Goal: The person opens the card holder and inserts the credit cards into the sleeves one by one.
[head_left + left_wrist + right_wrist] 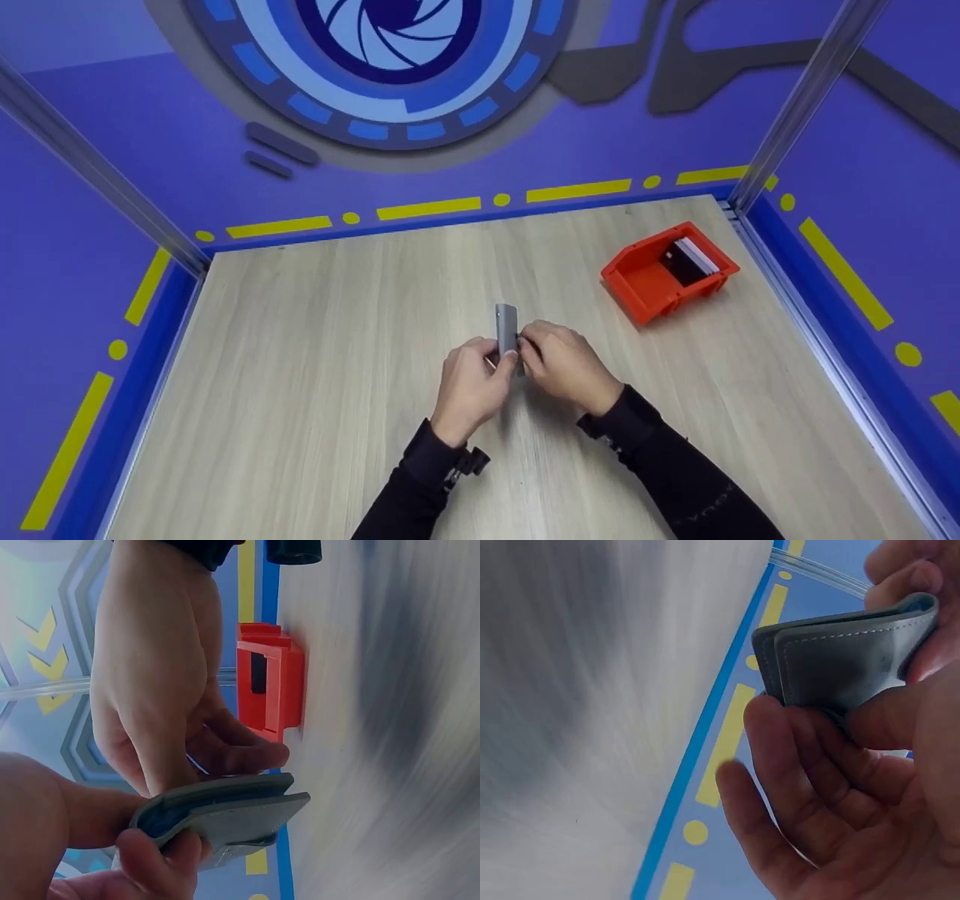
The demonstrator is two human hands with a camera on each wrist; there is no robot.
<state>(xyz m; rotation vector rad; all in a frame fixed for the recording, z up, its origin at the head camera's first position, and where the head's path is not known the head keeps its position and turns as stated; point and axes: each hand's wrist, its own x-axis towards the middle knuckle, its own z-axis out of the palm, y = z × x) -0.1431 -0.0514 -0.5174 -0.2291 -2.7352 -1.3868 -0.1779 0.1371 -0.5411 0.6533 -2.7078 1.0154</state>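
Observation:
A grey folded wallet [507,328] with light stitching is held upright a little above the table, its folded halves slightly apart. My left hand [474,381] grips it by the side nearest me, thumb along one face. At its right side my right hand [564,364] has thumb and index finger pinching the wallet's edge, with the other fingers loosely spread in the right wrist view. Both hands touch the wallet [840,660]. In the left wrist view, a bluish inside shows between the halves of the wallet [232,814]. What lies under the right fingertips is partly hidden.
An orange-red open-front bin [637,289] stands at the right rear of the wooden table [315,390], holding a black and white flat item [690,261]. Blue-purple panels [435,180] with yellow markings enclose the back and sides. Metal posts [802,105] stand at the rear corners.

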